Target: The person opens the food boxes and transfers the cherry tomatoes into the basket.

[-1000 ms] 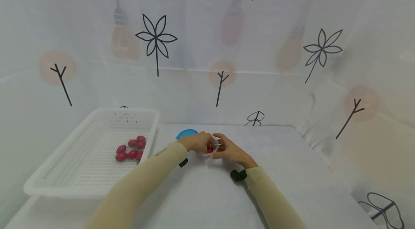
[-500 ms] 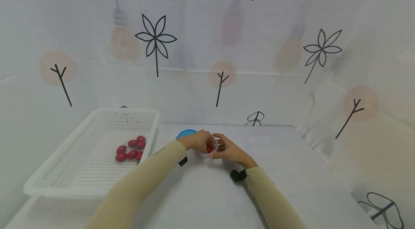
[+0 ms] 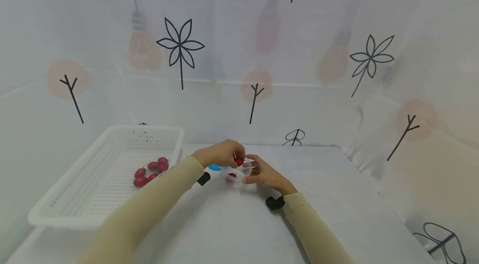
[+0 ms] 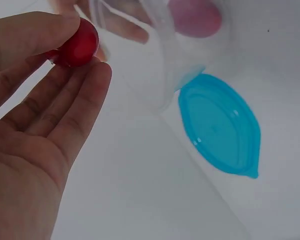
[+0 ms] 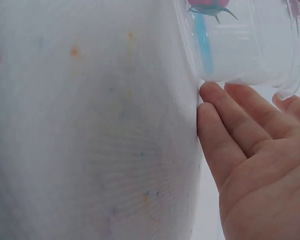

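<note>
My left hand [image 3: 220, 154] pinches a red cherry tomato [image 4: 82, 45] between thumb and fingers, just above the mouth of a clear plastic cup [image 5: 240, 45]. Another cherry tomato [image 4: 195, 17] lies inside the cup near its bottom, its green leaves showing in the right wrist view. The right hand [image 3: 266, 173] holds the cup from the right side, thumb in front and fingers curved behind. Beside the cup, a blue lid [image 4: 217, 125] lies on the table; the left hand partly hides it in the head view.
A white perforated basket [image 3: 71, 221] stands at the left with several cherry tomatoes [image 3: 140, 176] near its right side. The left forearm crosses in front of its right edge. A patterned cloth [image 3: 224, 102] hangs behind the white table [image 3: 232, 230].
My left hand has risen out of the cup, slightly up and left, with a cherry tomato in its fingers. The tomato inside now shows. The right hand has barely moved.
</note>
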### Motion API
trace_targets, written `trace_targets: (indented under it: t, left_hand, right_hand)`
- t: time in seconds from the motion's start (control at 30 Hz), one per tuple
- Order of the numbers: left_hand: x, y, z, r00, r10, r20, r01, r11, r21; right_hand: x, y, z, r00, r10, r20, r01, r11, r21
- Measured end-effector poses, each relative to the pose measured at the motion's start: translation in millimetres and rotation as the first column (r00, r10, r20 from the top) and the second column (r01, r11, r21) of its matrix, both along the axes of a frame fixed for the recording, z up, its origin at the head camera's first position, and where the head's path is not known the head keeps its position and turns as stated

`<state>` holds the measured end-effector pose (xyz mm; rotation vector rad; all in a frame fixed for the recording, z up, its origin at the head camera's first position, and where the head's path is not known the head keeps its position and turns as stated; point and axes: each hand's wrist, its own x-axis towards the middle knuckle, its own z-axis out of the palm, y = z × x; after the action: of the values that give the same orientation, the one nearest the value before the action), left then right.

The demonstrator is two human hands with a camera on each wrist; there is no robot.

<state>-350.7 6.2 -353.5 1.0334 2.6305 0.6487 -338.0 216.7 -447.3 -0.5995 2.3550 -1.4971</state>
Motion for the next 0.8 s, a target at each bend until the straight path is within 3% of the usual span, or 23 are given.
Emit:
trace_targets:
  t: [0.3,0.43,0.63,0.8]
  left_hand:
    - [23.1,-29,26.9,0.997,-0.023,-0.079,0.029,0.997,0.074]
    - [33.0,-46,35.0,0.996,-0.002,-0.091,0.009,0.997,0.078]
    - [45.1,-76,44.5,0.993,0.033,-0.111,-0.021,0.994,0.103]
    - [50.0,-100,45.0,0.987,0.077,-0.142,-0.060,0.991,0.116]
  right_hand:
    - [2.1,-2,0.3,0.999,-0.033,-0.011,0.033,0.999,0.005]
    - [3.5,-2,0.8,0.999,-0.046,-0.012,0.046,0.999,-0.005]
    - [2.5,-1,0.0,0.998,-0.057,-0.035,0.058,0.998,0.025]
    - [2.5,-1,-0.1,0.997,-0.065,-0.042,0.066,0.997,0.032]
